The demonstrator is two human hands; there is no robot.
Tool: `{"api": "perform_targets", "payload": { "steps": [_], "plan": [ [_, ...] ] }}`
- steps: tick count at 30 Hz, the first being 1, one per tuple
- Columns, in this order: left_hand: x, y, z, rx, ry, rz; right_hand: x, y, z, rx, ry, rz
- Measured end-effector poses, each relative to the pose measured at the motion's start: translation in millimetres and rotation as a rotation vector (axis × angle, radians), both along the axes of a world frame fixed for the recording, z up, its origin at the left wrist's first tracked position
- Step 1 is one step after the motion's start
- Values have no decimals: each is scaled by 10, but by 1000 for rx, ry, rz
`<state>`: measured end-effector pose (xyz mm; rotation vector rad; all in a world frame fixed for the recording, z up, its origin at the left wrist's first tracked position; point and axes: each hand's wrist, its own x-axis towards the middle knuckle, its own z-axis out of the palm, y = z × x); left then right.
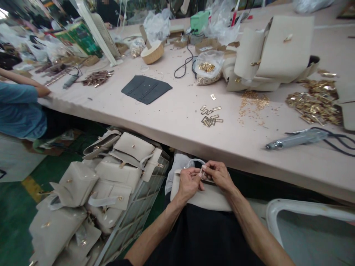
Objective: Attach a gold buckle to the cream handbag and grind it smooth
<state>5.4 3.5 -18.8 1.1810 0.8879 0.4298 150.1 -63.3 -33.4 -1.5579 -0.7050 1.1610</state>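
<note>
Counter: a long pale counter (172,123) sweeps from 10 o'clock round to 3 o'clock, positions counted from the wearer's hands with 12 straight ahead
Crate: at 9 o'clock, a slatted crate (142,199) stands beside a high heap of beige bags (118,173); several carry gold fittings, so a good share looks done, though whether each is complete cannot be told
Counter bag: between 1 and 2 o'clock, a beige bag (288,55) with a gold clasp on its broad panel, well apart from the hands
Tub: between 3 and 4 o'clock, a pale-rimmed tub (273,207)
Co-worker: between 9 and 10 o'clock, a blue sleeve (20,99) at the counter
Lap bag: at the dial's centre, a lap bag (212,201), also beige, lies below the counter's near edge, under both hands; it seems mid-work
Gold heap: at 2 o'clock, many loose gold pieces (313,101), suggesting plenty is left
Driver: between 2 and 3 o'clock, a corded driver (298,139) lies untouched
Right hand: the right hand (217,175) pinches a small piece (202,172), too tiny to identify
Left hand: the left hand (190,183) curls with fingertips meeting that spot; whether it grips cannot be told
Gold frames: at 12 o'clock, a cluster of small gold frames (210,120), loose and apparently unused
</note>
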Motion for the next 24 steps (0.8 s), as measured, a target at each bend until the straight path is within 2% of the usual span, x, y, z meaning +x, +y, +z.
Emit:
{"api": "perform_targets", "payload": {
  "steps": [5, 9, 11, 13, 16, 19, 21, 24],
  "plan": [
    [-21, 40, -47, -18, -8, -2, -47, 9, 77, -10, -194, 33],
    [-51, 102, -112, -105, -82, -143, -46, 38, -27, -5, -260, -11],
    [-62, 106, -112, -89, -95, -152, -41, 65, -78, -11, -219, -36],
    [-83, 74, -83, -69, -103, -118, -57, 86, -89, -21, -155, -40],
    [-138, -15, -37, -71, -98, -32, -126, 108, -65, -53, -64, 27],
    [-180, -78, -64, -84, -48, 66, -222, 136, -44, -96, -74, 89],
    [-178, -77, -124, -112, -23, 111, -266, 173, -8, -126, -170, 107],
    [-137, -35, -213, -147, -28, 154, -220, 280, 161, -74, -472, 71]
  ]
}}
